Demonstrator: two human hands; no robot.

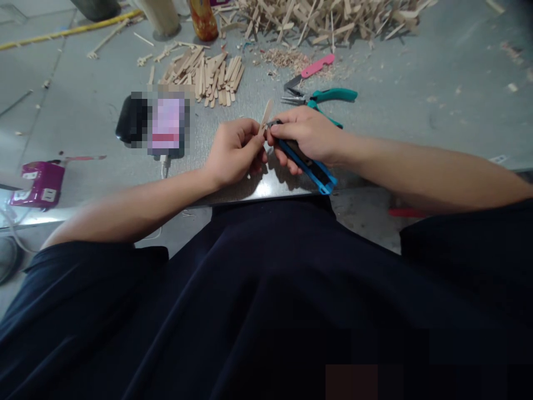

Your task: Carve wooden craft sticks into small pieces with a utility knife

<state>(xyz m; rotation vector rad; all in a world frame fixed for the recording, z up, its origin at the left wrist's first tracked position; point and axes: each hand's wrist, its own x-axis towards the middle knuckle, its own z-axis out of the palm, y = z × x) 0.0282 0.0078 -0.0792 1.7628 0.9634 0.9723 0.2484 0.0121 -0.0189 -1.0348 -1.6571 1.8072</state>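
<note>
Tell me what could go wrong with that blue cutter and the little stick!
The blue cutter works very close to the left grip holding the wooden stick, so a slip might nick it. The thin stick could also snap. Beyond the right grip, the pink knife lies open, so a careless reach might get cut.

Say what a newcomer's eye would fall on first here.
Probably the blue-and-black utility knife in the right hand stands out, its tip at a pale flat wooden stick in the left hand, mid-picture. Next, a jumbled heap of pale wooden pieces at the top.
</note>
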